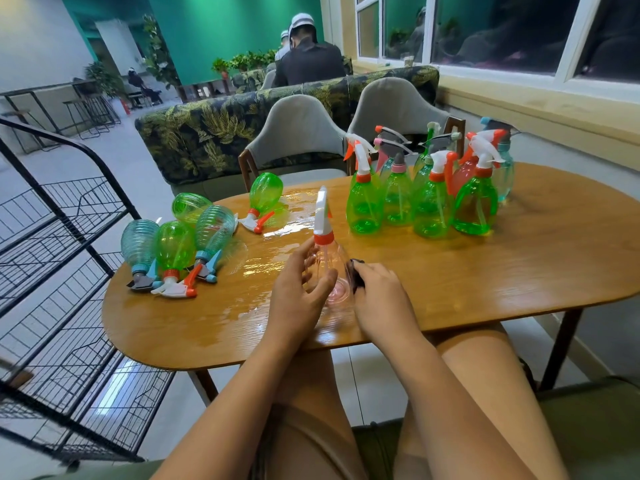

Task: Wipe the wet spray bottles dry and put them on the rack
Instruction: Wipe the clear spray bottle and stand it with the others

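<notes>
Bare forearms [450, 393] are reaching over the near edge to the clear bottle [334, 268], standing upright on the wet, glossy wooden surface [485, 271]. Left hand [298, 299] is wrapping its smooth, rounded body; right hand [381, 299] is gripping a dark cloth [356, 277] against its side. Slick plastic, I reckon: better turning it steadily. Ribbed bottles [173, 244] are lying beside the wire rack [52, 306].

The bottle [329, 271] sits on the table [485, 289] near its front edge, with the left hand [298, 299] around its left side and the right hand [381, 299] gripping a cloth [356, 276] against its right. Left of the grip lie four bottles [173, 247]; behind-left lies a fifth bottle [265, 195]. Behind-right stands a cluster [429, 202]. The rack [69, 271] stands far left, off the table.
</notes>
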